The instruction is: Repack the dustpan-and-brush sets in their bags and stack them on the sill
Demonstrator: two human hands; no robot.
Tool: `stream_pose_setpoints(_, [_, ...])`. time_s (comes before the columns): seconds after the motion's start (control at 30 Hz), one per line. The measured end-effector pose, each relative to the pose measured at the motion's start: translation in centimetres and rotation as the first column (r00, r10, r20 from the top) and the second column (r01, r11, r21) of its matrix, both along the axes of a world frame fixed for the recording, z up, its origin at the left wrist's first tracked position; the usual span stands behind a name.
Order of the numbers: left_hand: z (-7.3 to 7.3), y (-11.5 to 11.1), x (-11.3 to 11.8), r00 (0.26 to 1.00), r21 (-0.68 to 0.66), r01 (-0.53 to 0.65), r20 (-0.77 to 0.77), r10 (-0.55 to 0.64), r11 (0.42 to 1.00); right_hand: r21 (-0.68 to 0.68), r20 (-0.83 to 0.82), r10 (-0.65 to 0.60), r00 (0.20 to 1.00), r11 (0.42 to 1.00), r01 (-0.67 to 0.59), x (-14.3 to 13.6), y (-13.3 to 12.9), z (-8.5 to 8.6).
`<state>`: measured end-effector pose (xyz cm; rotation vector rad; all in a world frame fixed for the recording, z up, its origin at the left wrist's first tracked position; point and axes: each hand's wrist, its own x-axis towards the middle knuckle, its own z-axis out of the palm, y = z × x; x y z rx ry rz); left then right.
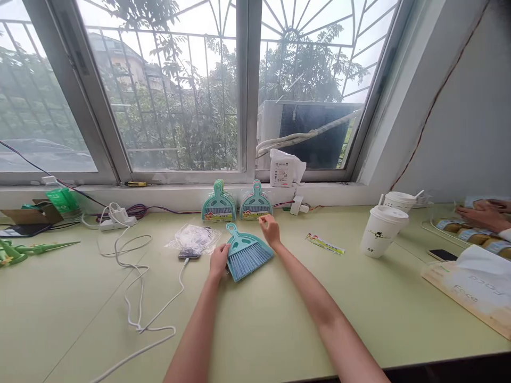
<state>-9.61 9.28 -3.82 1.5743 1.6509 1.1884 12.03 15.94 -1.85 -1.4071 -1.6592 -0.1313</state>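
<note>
A teal dustpan with a matching brush (249, 260) nested in it is tilted over the table, its bristles facing me. My left hand (219, 259) is closed on the left edge of the dustpan. Above the dustpan's right side is my right hand (270, 231), its fingers curled together; whatever they may hold is too small to make out. Just behind it, a packaged dustpan set (256, 199) leans against the sill wall, with a second packaged set (219, 203) to its left. A colourful label strip (325, 244) lies to the right.
Left of the dustpan are crumpled plastic wrap (195, 236), a phone (189, 254) on a charger and a looping white cable (139, 298). Lidded paper cups (384, 231) and a tissue pack (471, 287) stand right. Another person's hands (485, 214) are at the far right.
</note>
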Motion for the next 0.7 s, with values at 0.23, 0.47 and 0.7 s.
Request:
stream_pose_setpoints(0.23, [0.8, -1.1, 2.2, 0.973, 0.061, 0.190, 0.122, -0.197, 0.980, -0.138, 0.438, 0.087, 0.895, 0.990, -0.029, -2.8, -10.0, -0.1])
stream_pose_setpoints(0.47, [2.5, -5.5, 4.9, 0.957, 0.014, 0.276, 0.084, -0.276, 0.961, -0.258, 0.310, -0.079, 0.947, 0.952, 0.164, -1.0, -13.0, -0.6])
stream_pose_setpoints(0.7, [3.2, -6.4, 4.5, 0.911, 0.082, 0.365, 0.171, -0.374, 0.927, -0.217, 0.089, -0.020, 0.996, 0.975, 0.039, -0.3, -12.1, -1.2])
